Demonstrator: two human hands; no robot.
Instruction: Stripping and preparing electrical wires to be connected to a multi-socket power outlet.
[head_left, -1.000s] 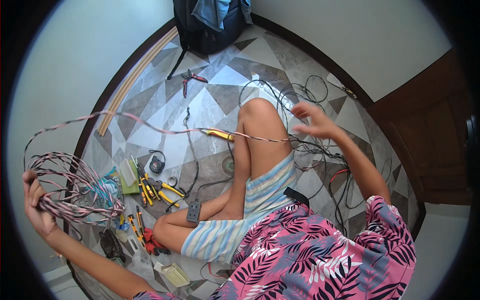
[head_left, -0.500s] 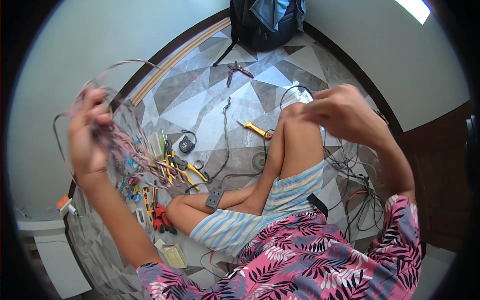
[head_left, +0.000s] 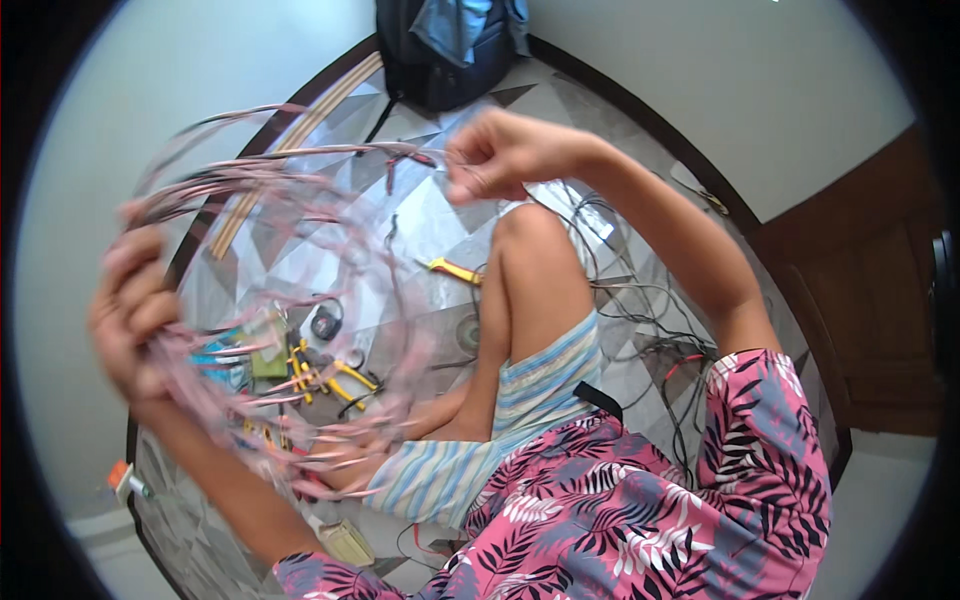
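Note:
My left hand (head_left: 135,310) grips a loose coil of pink and black twisted wire (head_left: 230,390) at the left, its loops blurred by motion and spread across my view. At the upper middle, my right hand (head_left: 500,155) has its fingers curled around a single strand of that wire, which stretches across from the coil. Behind the coil, yellow-handled pliers (head_left: 345,385), a tape measure (head_left: 325,322) and a green box (head_left: 270,355) lie on the floor. A yellow-handled knife (head_left: 450,271) sits beside my raised knee.
A black backpack (head_left: 435,75) with blue cloth leans at the top wall beside long wooden strips (head_left: 340,90). Red-handled pliers (head_left: 390,175) lie nearby. Tangled dark cables (head_left: 655,325) spread to my right, near a wooden door (head_left: 850,300).
My left hand has lifted the coil, and its loops have swung open. My right hand went from spread fingers to a curled grip, rising and moving leftward onto a strand.

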